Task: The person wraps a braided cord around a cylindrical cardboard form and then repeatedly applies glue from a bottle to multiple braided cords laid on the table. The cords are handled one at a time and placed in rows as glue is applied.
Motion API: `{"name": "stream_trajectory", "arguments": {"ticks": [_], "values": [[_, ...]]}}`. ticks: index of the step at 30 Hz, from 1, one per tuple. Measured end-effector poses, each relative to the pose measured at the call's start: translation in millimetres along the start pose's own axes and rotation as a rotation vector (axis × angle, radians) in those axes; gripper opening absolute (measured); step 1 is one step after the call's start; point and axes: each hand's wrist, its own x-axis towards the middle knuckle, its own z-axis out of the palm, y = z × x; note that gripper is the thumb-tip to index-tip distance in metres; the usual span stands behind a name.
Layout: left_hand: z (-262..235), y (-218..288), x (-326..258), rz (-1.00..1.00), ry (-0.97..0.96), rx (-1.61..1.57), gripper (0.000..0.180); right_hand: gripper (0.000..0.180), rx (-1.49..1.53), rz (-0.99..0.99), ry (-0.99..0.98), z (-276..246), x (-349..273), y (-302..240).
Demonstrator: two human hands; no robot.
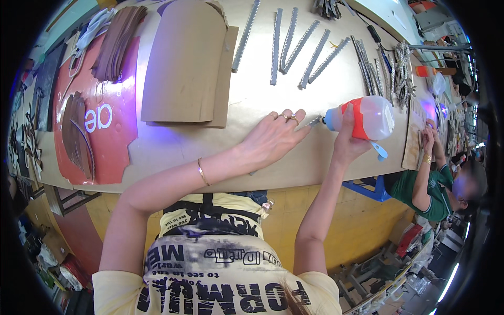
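Note:
My right hand [350, 137] is wrapped round a translucent squeeze bottle [378, 118] with an orange-red band and a light blue collar. The bottle lies tipped on its side, its nozzle pointing left. A small light blue cap [379, 151] hangs below it. Palm down on the table, my left hand [273, 135] has bent fingers and presses a narrow grey strip [315, 121]. Most of that strip is hidden under the hand; its end shows by the nozzle. Several grey strips with scalloped edges [287, 41] lie beyond my hands.
Brown cardboard [181, 68] lies at the left, beside a red sheet [118, 139] bearing bundles of brown strips [119, 42]. Braided cords [401, 73] and more strips [365, 63] lie at the right. A person in green [433, 191] works at the table's right end, near a blue stool [367, 188].

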Motion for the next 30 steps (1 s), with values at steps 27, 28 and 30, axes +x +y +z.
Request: {"name": "stream_trajectory", "arguments": {"ticks": [27,28,30], "values": [[-55.7,13.9,-110.3,0.007,-0.064,0.049,0.035,0.044,-0.073,-0.084,-0.058,-4.6,-36.8,-8.0],[-56.9,14.1,-114.0,0.001,-0.066,0.053,0.037,0.044,-0.077,-0.077,-0.076,-5.4,-38.6,-9.5],[-56.7,13.7,-118.5,-0.003,-0.077,0.067,0.039,0.044,-0.072,-0.080,-0.081,-4.1,-41.9,-11.2]]}}
